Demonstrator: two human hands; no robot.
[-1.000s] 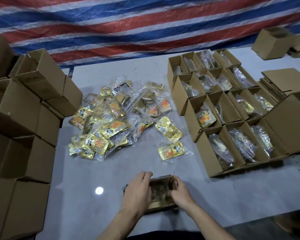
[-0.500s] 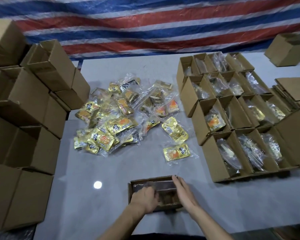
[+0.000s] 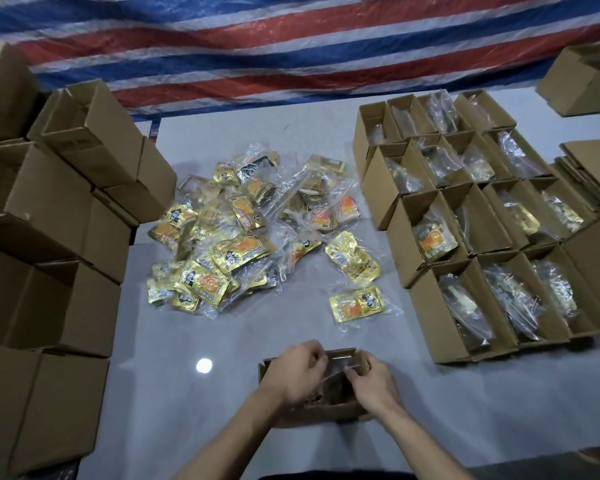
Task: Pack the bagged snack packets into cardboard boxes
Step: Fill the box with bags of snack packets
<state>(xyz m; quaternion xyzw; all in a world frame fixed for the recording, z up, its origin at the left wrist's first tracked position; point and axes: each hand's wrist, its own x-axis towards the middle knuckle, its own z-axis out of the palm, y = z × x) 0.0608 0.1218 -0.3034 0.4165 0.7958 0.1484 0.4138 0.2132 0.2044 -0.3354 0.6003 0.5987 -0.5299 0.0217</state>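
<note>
A small open cardboard box (image 3: 319,415) stands on the white table near its front edge. Inside it lies a clear bag of snack packets (image 3: 336,382), partly hidden by my hands. My left hand (image 3: 297,374) is over the box's left half with curled fingers on the bag's plastic. On the right side, my right hand (image 3: 373,382) pinches the bag with its fingertips. A heap of gold bagged snack packets (image 3: 243,237) lies in the middle of the table, with two single bags (image 3: 357,304) nearer me.
Rows of open boxes holding bags (image 3: 465,244) fill the table's right side. Empty boxes (image 3: 56,216) are stacked high along the left. One more box (image 3: 582,81) and flat cardboard (image 3: 593,161) sit far right. A striped tarp (image 3: 291,46) hangs behind.
Both hands have moved from the box's rim and sides onto the bag inside it. The camera has tilted, so the whole scene sits a little lower in view.
</note>
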